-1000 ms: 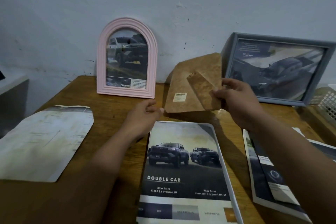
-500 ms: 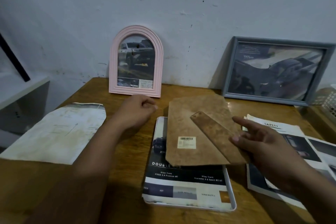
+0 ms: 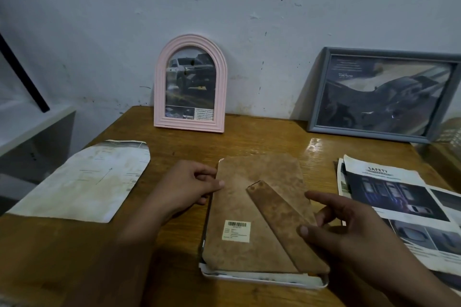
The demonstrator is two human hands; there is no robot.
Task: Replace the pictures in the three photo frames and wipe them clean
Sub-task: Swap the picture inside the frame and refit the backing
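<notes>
A brown backing board (image 3: 252, 207) with a fold-out stand strip (image 3: 282, 222) and a barcode label lies on a white frame (image 3: 264, 280) lying face down on the wooden table (image 3: 249, 137). The picture under it is almost hidden. My left hand (image 3: 192, 185) touches the board's upper left edge with thumb and fingertips. My right hand (image 3: 341, 224) hovers at the board's right edge, fingers spread, thumb over the stand strip. A pink arched frame (image 3: 190, 83) and a grey rectangular frame (image 3: 381, 93) lean upright against the wall, each with a truck picture.
A cut-out sheet of paper (image 3: 82, 179) lies on the table's left. Brochure pages headed SAFETY (image 3: 399, 199) lie at the right. A white shelf (image 3: 30, 127) stands left of the table, and a woven basket (image 3: 451, 132) sits at far right.
My right hand has brought the backing board down from in front of the wall onto the white frame, covering the truck picture. My left hand has moved to the board's left edge.
</notes>
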